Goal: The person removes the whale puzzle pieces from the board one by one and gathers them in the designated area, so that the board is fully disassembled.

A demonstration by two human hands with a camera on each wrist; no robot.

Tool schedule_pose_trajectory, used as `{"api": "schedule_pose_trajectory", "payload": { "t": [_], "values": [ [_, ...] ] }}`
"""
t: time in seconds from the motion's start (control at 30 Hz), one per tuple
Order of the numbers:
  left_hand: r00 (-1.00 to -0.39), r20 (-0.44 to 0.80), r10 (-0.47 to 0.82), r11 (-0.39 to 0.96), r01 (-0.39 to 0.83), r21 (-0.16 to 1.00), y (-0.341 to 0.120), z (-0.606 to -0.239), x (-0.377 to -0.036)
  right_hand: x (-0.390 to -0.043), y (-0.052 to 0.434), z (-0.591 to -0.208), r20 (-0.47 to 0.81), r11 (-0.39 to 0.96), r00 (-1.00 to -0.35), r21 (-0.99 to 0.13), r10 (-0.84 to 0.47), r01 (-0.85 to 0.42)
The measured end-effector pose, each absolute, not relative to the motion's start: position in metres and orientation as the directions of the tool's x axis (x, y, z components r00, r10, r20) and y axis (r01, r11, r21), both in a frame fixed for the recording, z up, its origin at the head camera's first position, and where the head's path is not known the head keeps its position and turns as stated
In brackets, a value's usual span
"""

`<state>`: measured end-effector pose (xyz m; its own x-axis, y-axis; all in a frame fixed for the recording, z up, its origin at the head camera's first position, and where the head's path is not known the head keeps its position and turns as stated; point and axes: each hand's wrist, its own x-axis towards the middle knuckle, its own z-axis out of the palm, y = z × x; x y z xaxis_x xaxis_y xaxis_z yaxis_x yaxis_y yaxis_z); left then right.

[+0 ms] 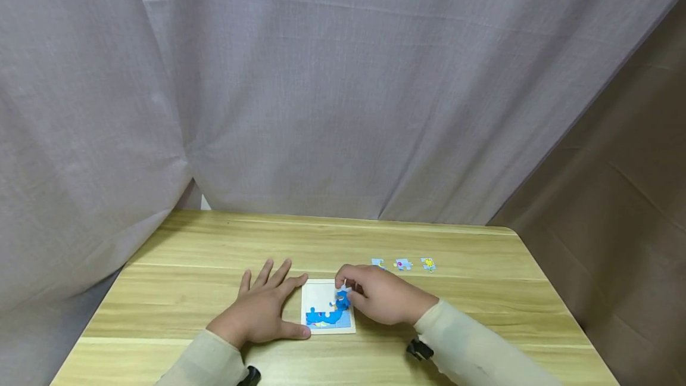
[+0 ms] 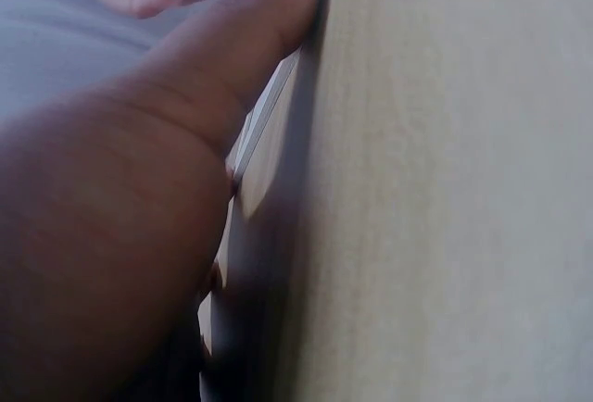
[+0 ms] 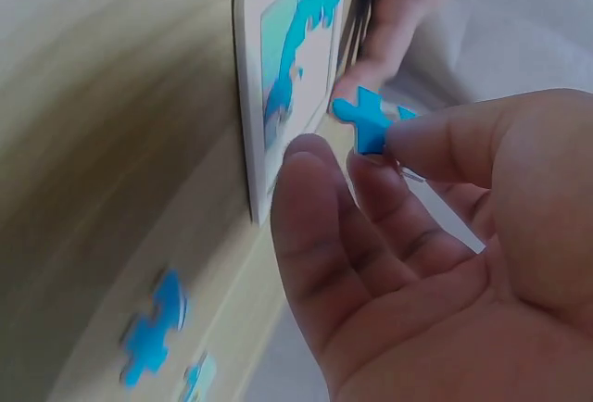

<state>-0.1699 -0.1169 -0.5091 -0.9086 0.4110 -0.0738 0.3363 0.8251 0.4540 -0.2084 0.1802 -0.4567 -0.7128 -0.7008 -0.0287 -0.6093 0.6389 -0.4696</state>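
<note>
A small square jigsaw tray [image 1: 347, 330] with a pale rim lies on the table, with blue puzzle pieces [image 1: 324, 318] fitted along its bottom and up its right side. My left hand [image 1: 262, 313] is spread flat at the tray's left, thumb at the lower corner and index finger by the upper one. Over the tray's right side, my right hand [image 1: 379, 293] pinches a blue puzzle piece [image 3: 369, 122] between thumb and fingers. That piece is held above the tray surface in the right wrist view. The upper left of the tray shows bare white.
Three loose puzzle pieces lie in a row beyond my right hand: one partly hidden [image 1: 377, 263], a middle one [image 1: 404, 264] and one with a yellow flower [image 1: 429, 264]. Grey curtains [image 1: 321, 88] hang behind the wooden table [image 1: 482, 290].
</note>
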Motion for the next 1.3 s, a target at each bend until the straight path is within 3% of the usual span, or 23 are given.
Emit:
{"api": "schedule_pose_trajectory", "payload": {
  "t": [0.7,0.97,1.3],
  "values": [
    [-0.911,-0.067,0.407,0.827,0.336,0.451,-0.117,-0.513,-0.168,-0.218,0.261,-0.453,-0.010,0.732,-0.924,-0.613,-0.383,-0.297],
    [-0.910,-0.063,0.410,0.825,0.341,0.451,-0.117,-0.513,-0.170,-0.218,0.286,-0.464,-0.063,0.682,-0.959,-0.716,-0.277,-0.150],
    [-0.909,-0.060,0.412,0.824,0.344,0.451,-0.117,-0.511,-0.169,-0.219,0.308,-0.477,-0.108,0.679,-0.980,-0.733,-0.167,-0.034]
  ]
}}
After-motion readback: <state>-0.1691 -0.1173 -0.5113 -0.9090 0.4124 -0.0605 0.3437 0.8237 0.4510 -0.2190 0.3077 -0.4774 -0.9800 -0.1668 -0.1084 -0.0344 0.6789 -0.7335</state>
